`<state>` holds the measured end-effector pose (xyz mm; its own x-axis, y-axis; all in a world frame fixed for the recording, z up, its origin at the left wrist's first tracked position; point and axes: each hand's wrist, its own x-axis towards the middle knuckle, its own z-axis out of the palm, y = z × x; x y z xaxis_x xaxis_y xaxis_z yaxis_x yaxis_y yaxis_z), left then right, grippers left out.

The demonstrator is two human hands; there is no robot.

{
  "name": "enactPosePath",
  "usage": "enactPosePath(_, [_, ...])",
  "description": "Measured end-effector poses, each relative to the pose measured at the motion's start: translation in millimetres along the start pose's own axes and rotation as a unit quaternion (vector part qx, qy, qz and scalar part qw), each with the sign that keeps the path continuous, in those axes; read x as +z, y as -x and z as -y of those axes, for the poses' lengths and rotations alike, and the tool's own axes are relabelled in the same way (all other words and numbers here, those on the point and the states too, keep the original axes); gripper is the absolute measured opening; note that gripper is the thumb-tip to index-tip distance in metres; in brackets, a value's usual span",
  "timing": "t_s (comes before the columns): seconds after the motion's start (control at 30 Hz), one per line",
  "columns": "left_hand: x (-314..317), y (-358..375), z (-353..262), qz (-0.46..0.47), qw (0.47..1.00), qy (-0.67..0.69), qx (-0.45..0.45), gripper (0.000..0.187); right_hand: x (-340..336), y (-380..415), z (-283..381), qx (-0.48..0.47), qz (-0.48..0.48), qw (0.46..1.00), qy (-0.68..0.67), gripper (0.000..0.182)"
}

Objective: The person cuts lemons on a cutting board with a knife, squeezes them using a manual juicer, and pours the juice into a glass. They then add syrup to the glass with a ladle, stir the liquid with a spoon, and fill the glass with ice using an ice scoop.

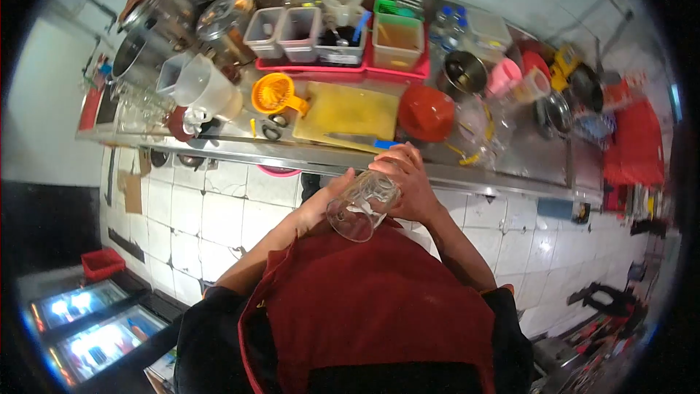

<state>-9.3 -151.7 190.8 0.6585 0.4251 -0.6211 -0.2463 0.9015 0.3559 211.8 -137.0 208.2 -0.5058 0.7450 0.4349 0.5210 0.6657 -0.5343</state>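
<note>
Between my two hands, in front of my red apron, is a clear drinking glass (355, 213), tilted with its rim toward my body. My right hand (410, 181) wraps around its lower end. My left hand (326, 203) holds its other side, with most of the fingers hidden behind the glass. Something white shows through the glass; whether it is inside or behind cannot be made out. Just beyond my hands, at the counter's edge, a knife with a blue handle (386, 144) lies along a yellow cutting board (348, 106).
The steel counter (248, 147) runs across in front. On it stand an orange juicer (275, 93), black-handled scissors (274, 130), a red bowl (426, 113), a white pitcher (200, 86) and plastic tubs on a pink tray (312, 67). Several glasses (138, 111) are at left.
</note>
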Motion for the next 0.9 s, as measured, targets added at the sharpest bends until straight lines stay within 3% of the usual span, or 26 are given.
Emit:
enactPosePath(0.07, [-59, -6, -2, -0.149, 0.959, -0.104, 0.220, 0.058, 35, -38, -9, 0.017, 0.022, 0.996, -0.090, 0.067])
enactPosePath(0.1, [-55, 23, -22, -0.207, 0.897, -0.254, 0.299, 0.060, 59, -53, -15, 0.017, 0.023, 0.992, -0.121, 0.070])
enactPosePath(0.13, [-68, 44, -40, -0.210, 0.897, -0.249, 0.298, 0.060, 85, -69, -16, 0.016, 0.028, 0.992, -0.124, 0.070])
enactPosePath(0.2, [-102, 78, -72, -0.195, 0.916, -0.264, 0.232, 0.060, 135, -101, -13, 0.136, 0.049, 0.971, -0.189, 0.079])
enactPosePath(0.23, [-113, 83, -81, -0.237, 0.882, -0.256, 0.316, 0.058, 162, -113, -17, 0.157, 0.066, 0.957, -0.234, 0.084])
enactPosePath(0.27, [-138, 86, -89, -0.237, 0.886, -0.248, 0.312, 0.058, 187, -123, -28, 0.162, 0.073, 0.956, -0.234, 0.084])
enactPosePath(0.33, [-190, 92, -99, -0.206, 0.910, -0.178, 0.312, 0.057, 216, -160, -40, 0.044, 0.229, 0.960, -0.155, 0.076])
enactPosePath(0.37, [-204, 96, -106, -0.206, 0.913, -0.172, 0.307, 0.057, 204, -183, -44, 0.051, 0.203, 0.959, -0.191, 0.068])
enactPosePath(0.43, [-218, 110, -127, -0.276, 0.878, -0.250, 0.302, 0.057, 230, -211, -82, 0.226, 0.068, 0.939, -0.251, 0.053])
enactPosePath(0.47, [-224, 115, -131, -0.308, 0.858, -0.288, 0.294, 0.058, 230, -226, -87, 0.237, 0.071, 0.936, -0.249, 0.053])
enactPosePath(0.53, [-247, 119, -141, -0.326, 0.846, -0.318, 0.277, 0.056, 222, -250, -87, 0.379, 0.209, 0.901, -0.018, 0.040])
enactPosePath(0.67, [-267, 119, -163, -0.331, 0.829, -0.340, 0.295, 0.053, 248, -255, -101, 0.351, 0.224, 0.908, 0.045, 0.038])
enactPosePath(0.73, [-274, 115, -172, -0.339, 0.850, -0.324, 0.239, 0.052, 249, -258, -106, 0.346, 0.252, 0.902, 0.052, 0.037])
enactPosePath(0.83, [-277, 103, -185, -0.283, 0.867, -0.239, 0.333, 0.050, 252, -259, -101, 0.330, 0.246, 0.907, 0.085, 0.038])
enactPosePath(0.9, [-289, 98, -185, -0.273, 0.876, -0.240, 0.318, 0.050, 252, -260, -96, 0.337, 0.254, 0.902, 0.091, 0.039])
